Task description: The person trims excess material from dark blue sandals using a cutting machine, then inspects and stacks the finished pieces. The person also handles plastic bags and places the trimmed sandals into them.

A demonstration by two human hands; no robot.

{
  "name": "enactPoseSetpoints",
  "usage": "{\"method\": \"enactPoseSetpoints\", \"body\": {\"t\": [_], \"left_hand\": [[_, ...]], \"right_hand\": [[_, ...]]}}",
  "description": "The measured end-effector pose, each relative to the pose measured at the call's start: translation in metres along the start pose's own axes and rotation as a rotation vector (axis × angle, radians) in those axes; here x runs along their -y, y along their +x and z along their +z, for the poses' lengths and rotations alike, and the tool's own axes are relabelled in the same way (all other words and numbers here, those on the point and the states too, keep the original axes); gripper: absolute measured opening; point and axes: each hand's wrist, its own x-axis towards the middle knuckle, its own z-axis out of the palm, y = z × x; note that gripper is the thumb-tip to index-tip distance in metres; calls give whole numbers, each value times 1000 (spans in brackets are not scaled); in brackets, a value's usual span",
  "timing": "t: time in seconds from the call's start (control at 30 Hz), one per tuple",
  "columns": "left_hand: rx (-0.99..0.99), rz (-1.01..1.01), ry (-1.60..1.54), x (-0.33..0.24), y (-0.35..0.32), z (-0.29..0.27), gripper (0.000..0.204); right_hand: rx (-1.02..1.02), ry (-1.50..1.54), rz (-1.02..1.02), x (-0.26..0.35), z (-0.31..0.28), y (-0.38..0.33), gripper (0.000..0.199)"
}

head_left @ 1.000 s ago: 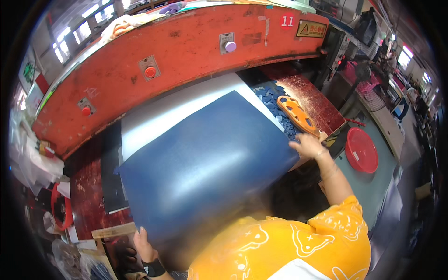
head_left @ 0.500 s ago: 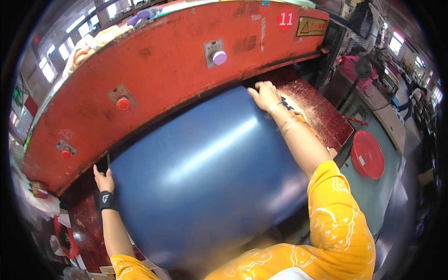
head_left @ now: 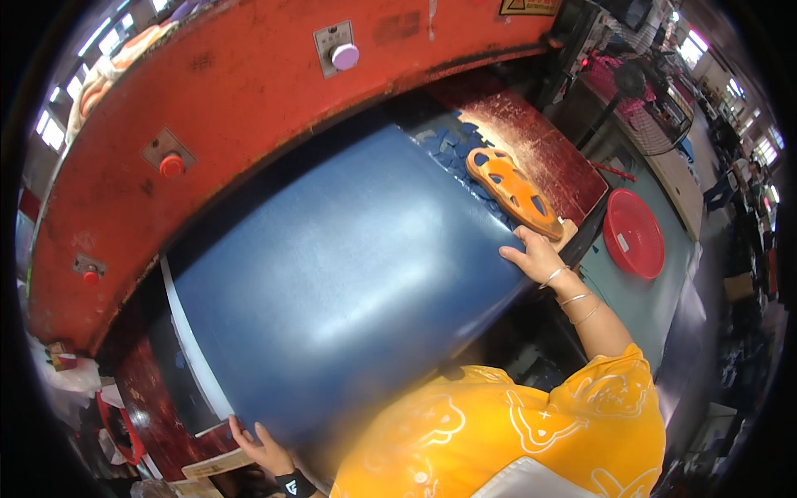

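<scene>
A large glossy blue sheet (head_left: 332,241) covers most of the bed under the red press. At its near left corner is my left hand (head_left: 267,451), thumb and forefinger spread apart at the edge. My right hand (head_left: 538,256) rests on the right edge, thumb and fingertips apart on the surface; its other fingers are partly hidden. Just beyond that hand lies an orange sole-shaped cutting die (head_left: 516,195) with several openings. Dark blue scraps (head_left: 457,153) lie between it and the sheet. A pale strip (head_left: 187,332) shows along the sheet's left edge.
The press's red beam (head_left: 249,91) spans the far side, carrying red knobs (head_left: 172,165) and a lilac knob (head_left: 344,56). At right are a red plastic basin (head_left: 633,234) and a fan (head_left: 656,108). Worn dark-red board (head_left: 540,141) shows beyond the die.
Both hands have moved from the sheet's far corners toward me, along its left and right edges. The orange die and blue scraps are now uncovered. The view has shifted.
</scene>
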Motion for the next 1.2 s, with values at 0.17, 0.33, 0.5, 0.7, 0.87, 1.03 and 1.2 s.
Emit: {"method": "enactPoseSetpoints", "body": {"t": [0.17, 0.33, 0.5, 0.7, 0.87, 1.03, 1.2], "left_hand": [[44, 164, -111, -61, 169, 33, 42], [286, 74, 278, -39, 201, 33, 49], [153, 326, 394, 2, 126, 9, 39], [-25, 170, 532, -6, 155, 27, 33], [-95, 195, 526, 10, 150, 26, 35], [-110, 147, 547, 10, 154, 27, 34], [-166, 185, 603, -19, 140, 37, 32]], "right_hand": [[-179, 123, -166, 92, -21, 124, 43], [123, 56, -50, 103, -10, 154, 51], [-8, -28, -146, 56, 10, 92, 50], [98, -152, -222, 68, 2, 95, 44], [-218, -225, -226, -5, -42, 86, 77], [-25, -108, -255, -40, -39, 91, 91], [-6, 39, -248, -39, -51, 99, 73]]}}
